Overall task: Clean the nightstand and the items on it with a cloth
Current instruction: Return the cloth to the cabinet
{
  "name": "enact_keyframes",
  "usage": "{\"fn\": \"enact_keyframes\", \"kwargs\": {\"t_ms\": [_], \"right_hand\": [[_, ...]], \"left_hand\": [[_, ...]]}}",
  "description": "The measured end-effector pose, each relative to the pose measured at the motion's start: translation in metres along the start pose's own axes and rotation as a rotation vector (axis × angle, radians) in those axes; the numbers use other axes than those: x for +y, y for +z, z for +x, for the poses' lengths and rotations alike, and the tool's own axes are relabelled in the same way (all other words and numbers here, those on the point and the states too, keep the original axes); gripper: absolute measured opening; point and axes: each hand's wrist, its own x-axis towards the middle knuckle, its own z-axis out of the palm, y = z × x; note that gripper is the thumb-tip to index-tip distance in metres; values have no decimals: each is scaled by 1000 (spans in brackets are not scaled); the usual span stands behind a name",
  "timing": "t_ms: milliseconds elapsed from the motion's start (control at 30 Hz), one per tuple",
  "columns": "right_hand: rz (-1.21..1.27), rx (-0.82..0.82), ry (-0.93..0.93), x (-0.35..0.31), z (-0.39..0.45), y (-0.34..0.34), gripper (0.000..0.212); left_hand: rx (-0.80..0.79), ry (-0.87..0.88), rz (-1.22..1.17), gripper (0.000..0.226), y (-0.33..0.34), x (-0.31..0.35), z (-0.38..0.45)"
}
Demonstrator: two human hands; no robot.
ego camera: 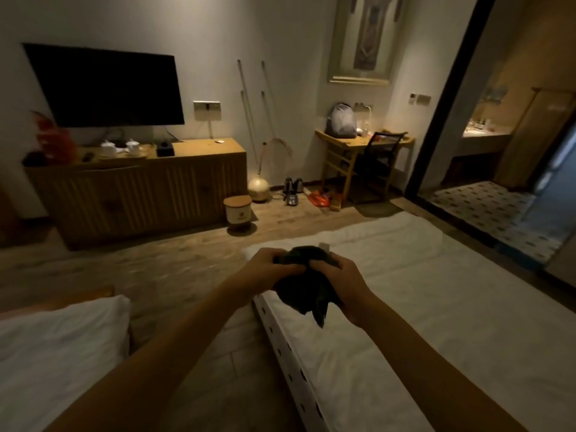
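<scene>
A dark cloth is bunched between both my hands, held in the air over the near edge of a white bed. My left hand grips its left side with curled fingers. My right hand grips its right side, and a loose corner hangs down below. A small pale object pokes out above the cloth; what it is cannot be told. The nightstand is not in view.
A second white bed or pillow lies at lower left, with a strip of wooden floor between the beds. A long wooden cabinet under a TV, a lidded bin, a desk and chair stand along the far wall.
</scene>
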Motion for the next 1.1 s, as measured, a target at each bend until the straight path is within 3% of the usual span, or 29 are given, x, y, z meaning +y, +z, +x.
{"fn": "enact_keyframes", "kwargs": {"t_ms": [133, 533, 900, 1100], "right_hand": [[-26, -51, 26, -9, 72, 28, 19], [-117, -3, -76, -33, 375, 76, 13], [-665, -333, -332, -47, 627, 141, 18], [-644, -472, -308, -47, 771, 216, 14]], "left_hand": [[80, 21, 59, 11, -56, -2, 55], [166, 217, 547, 19, -201, 48, 298], [200, 226, 720, 23, -395, 17, 472], [211, 225, 730, 20, -514, -13, 566]]}}
